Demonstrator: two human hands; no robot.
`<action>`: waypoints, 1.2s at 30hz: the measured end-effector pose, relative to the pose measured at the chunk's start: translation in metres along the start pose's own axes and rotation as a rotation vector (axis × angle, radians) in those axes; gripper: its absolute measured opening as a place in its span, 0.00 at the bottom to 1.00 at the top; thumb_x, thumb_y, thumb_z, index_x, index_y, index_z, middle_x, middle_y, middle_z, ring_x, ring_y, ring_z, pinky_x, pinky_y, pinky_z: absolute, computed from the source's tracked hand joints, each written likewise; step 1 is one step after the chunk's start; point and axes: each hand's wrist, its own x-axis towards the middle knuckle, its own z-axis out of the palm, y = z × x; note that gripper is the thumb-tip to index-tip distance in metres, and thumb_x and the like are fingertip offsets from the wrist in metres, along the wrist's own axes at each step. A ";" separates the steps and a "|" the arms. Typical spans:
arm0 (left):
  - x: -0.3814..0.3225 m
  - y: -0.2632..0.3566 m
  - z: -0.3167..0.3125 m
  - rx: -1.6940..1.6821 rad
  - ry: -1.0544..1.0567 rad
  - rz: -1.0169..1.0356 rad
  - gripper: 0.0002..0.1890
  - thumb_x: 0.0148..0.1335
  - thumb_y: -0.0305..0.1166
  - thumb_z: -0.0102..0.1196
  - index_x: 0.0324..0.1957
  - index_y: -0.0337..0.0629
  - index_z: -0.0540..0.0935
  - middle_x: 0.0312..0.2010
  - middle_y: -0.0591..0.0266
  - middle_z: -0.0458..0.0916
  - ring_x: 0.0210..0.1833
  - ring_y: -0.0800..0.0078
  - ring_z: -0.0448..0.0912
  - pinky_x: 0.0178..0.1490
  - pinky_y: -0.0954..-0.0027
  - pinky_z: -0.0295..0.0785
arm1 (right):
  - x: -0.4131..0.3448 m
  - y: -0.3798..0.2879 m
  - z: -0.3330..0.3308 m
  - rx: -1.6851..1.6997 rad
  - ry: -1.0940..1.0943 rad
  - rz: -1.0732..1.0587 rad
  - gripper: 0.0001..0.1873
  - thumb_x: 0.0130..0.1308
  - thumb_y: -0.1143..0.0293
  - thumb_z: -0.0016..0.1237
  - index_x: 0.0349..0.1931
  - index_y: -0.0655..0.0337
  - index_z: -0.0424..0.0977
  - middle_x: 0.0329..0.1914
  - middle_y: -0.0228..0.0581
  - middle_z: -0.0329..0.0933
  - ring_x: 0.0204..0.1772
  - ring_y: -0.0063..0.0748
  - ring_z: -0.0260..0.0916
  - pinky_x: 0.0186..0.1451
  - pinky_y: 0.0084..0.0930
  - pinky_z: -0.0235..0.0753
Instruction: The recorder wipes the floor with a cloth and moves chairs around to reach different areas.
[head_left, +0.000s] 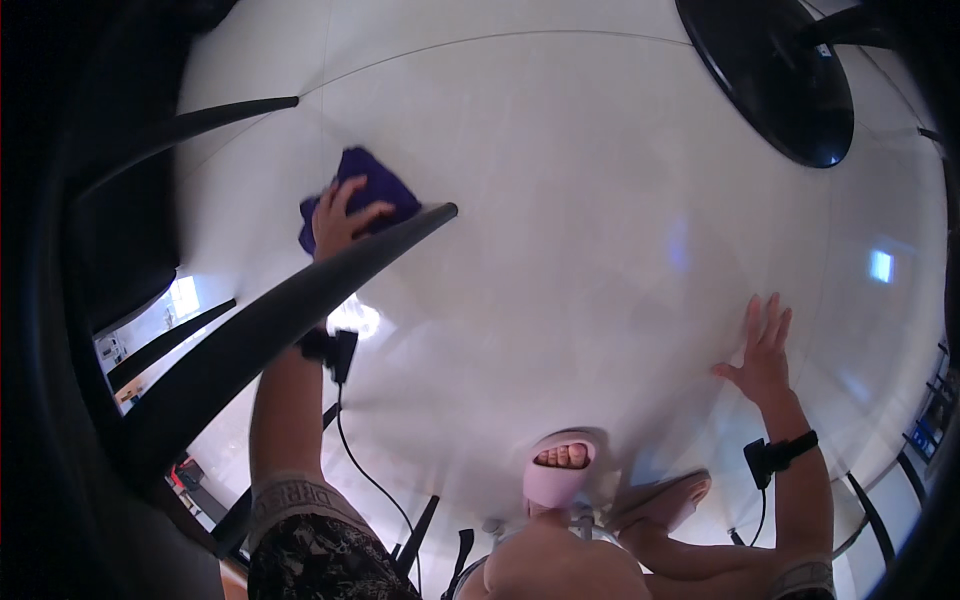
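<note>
My left hand (339, 221) holds a dark purple cloth (379, 176) down against the pale, glossy floor (555, 240), its fingers bent and spread over the fabric. A black chair leg (322, 285) slants across the view in front of my left forearm and hides the wrist. Over on the right, my right hand (765, 356) has its fingers apart and nothing in them; it seems to lean on the floor. Each wrist wears a black strap with a small cabled device.
A round black pedestal base (772, 82) stands at the upper right. Another black leg (225, 116) reaches in from the left, beside large dark furniture. Below are my pink slippers (551, 484); more thin dark legs (870, 510) rise at the lower right.
</note>
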 end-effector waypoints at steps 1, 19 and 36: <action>-0.025 0.003 -0.004 -0.001 0.017 -0.048 0.27 0.34 0.21 0.53 0.41 0.57 0.84 0.61 0.58 0.67 0.64 0.52 0.64 0.67 0.53 0.57 | 0.001 0.002 0.003 -0.009 0.083 -0.055 0.73 0.37 0.49 0.71 0.72 0.59 0.25 0.74 0.65 0.21 0.74 0.75 0.21 0.74 0.54 0.44; -0.433 0.231 0.023 -0.211 -0.363 -0.421 0.24 0.41 0.29 0.62 0.44 0.67 0.82 0.65 0.56 0.57 0.69 0.38 0.48 0.69 0.36 0.43 | -0.059 0.019 -0.059 -0.092 0.083 -0.081 0.40 0.59 0.61 0.55 0.69 0.56 0.50 0.73 0.51 0.47 0.73 0.59 0.46 0.71 0.42 0.58; -0.351 0.246 0.046 -0.124 0.029 -0.881 0.32 0.53 0.36 0.54 0.62 0.76 0.67 0.71 0.67 0.51 0.72 0.43 0.44 0.66 0.28 0.41 | -0.341 0.138 0.080 0.049 0.000 0.002 0.21 0.64 0.60 0.49 0.55 0.59 0.71 0.56 0.47 0.73 0.59 0.47 0.68 0.62 0.37 0.68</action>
